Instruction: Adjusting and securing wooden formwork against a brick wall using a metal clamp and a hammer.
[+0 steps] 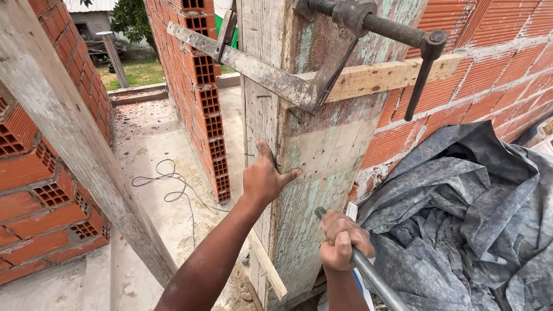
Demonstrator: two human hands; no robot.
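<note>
We see the left hand (264,179) pressed on the corner of the wooden formwork column (314,155), with the thumb up on one board and the fingers spread wide on the other face. The right hand (343,240) is lower and just beside the column, closed in a fist around a grey metal bar (368,270). The top end of the bar comes near the wood, but we cannot tell if it touches. The boards are rough, with stains of green paint and cement. A rusty steel clamp (322,63) grips the column higher up (its screw handle hangs down). A wrinkled grey plastic sheet (461,219) lies on the right, against the red hollow brick wall (489,80). The lower end of the bar is cut off by the frame.
</note>
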